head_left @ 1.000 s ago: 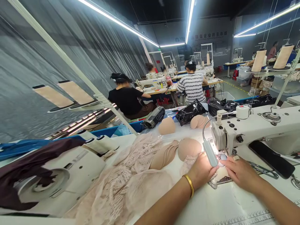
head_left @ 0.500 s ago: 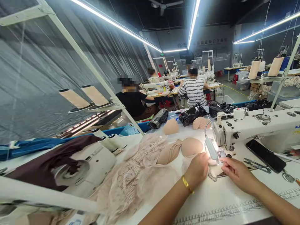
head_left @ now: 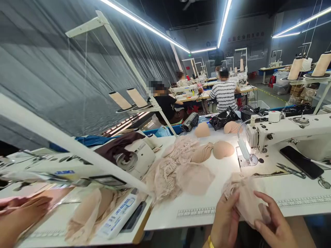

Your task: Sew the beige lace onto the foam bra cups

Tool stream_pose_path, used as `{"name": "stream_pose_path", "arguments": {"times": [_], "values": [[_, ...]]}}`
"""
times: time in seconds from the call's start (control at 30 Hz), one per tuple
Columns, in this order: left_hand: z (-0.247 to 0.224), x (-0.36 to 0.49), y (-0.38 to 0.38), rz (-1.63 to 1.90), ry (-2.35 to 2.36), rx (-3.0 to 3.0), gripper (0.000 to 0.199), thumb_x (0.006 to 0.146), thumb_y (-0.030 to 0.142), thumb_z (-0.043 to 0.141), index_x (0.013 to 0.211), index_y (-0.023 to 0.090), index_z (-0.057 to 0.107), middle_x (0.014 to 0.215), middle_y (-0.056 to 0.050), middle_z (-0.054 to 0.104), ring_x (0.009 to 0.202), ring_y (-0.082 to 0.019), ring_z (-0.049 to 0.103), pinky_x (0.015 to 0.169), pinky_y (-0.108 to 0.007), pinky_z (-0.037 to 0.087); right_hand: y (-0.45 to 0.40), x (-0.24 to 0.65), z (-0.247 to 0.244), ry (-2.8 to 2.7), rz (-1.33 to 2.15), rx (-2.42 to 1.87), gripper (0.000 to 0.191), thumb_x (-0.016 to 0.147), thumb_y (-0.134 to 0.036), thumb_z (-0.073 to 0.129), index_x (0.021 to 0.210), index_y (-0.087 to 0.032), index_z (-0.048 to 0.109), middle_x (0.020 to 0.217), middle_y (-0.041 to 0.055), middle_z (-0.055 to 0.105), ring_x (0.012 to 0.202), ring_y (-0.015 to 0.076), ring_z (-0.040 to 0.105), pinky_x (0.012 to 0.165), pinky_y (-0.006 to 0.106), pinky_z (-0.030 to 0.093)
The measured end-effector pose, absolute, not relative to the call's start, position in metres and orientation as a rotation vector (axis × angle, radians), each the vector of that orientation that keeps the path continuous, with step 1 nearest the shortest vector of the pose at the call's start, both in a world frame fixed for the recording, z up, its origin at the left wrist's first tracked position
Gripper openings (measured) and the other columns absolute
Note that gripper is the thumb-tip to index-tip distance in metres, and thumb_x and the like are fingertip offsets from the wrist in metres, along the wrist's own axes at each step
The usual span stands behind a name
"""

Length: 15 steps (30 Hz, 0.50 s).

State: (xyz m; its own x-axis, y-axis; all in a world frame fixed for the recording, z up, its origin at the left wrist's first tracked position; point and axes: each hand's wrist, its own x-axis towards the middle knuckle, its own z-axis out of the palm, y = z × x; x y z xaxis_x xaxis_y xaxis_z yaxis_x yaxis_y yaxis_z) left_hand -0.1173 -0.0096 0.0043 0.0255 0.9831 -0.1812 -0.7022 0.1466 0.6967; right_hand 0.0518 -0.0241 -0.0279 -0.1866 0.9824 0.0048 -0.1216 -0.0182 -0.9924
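Observation:
Near the table's front edge, my left hand (head_left: 227, 217) is closed on the left side of a sheer beige bra cup piece (head_left: 249, 201) with lace at its top. My right hand (head_left: 275, 224) grips the same piece from the right, thumb and fingers curved about its lower edge. Beyond them stands a white sewing machine (head_left: 292, 129), its lamp (head_left: 243, 148) lighting the needle area. To the left lie a heap of beige lace fabric (head_left: 165, 175), a flat sheer piece (head_left: 195, 178), a stack of beige moulded cups (head_left: 202, 152) and a single cup (head_left: 223, 150).
Right of the needle lie scissors (head_left: 291, 170), a black phone (head_left: 301, 162) and keys (head_left: 323, 182). A ruler strip (head_left: 196, 212) runs along the front edge. At left, a co-worker's hand (head_left: 31, 210) is at another machine (head_left: 62, 168). A slanting white pole (head_left: 85, 151) crosses that side.
Both hands have come back from the needle area toward the table's front edge, bringing the sheer piece with them. The view has swung left, showing the neighbouring machine and a co-worker's hand.

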Motion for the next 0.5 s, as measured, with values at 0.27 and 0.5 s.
{"name": "stream_pose_path", "arguments": {"times": [0.27, 0.5], "values": [[0.009, -0.107, -0.023, 1.143, 0.550, 0.129, 0.040, 0.086, 0.042, 0.087, 0.117, 0.017, 0.078, 0.123, -0.009, 0.079, 0.122, -0.030, 0.071, 0.112, -0.042, 0.054, -0.035, 0.064, -0.012, -0.931, 1.465, -1.013, 0.087, 0.086, -0.062, 0.082, 0.157, -0.035, 0.041, 0.116, 0.0079, 0.078, 0.110, 0.0311, 0.073, 0.093, 0.044, 0.060], [0.019, -0.087, -0.029, 1.297, 0.680, 0.040, 0.030, 0.087, 0.016, 0.084, 0.115, 0.009, 0.077, 0.120, -0.015, 0.079, 0.108, -0.029, 0.075, 0.105, -0.042, 0.058, -0.042, 0.089, -0.050, -1.199, 1.235, -1.107, 0.071, 0.086, -0.063, 0.081, 0.147, -0.032, 0.060, 0.140, 0.0104, 0.072, 0.123, 0.0334, 0.071, 0.102, 0.041, 0.060]]}}
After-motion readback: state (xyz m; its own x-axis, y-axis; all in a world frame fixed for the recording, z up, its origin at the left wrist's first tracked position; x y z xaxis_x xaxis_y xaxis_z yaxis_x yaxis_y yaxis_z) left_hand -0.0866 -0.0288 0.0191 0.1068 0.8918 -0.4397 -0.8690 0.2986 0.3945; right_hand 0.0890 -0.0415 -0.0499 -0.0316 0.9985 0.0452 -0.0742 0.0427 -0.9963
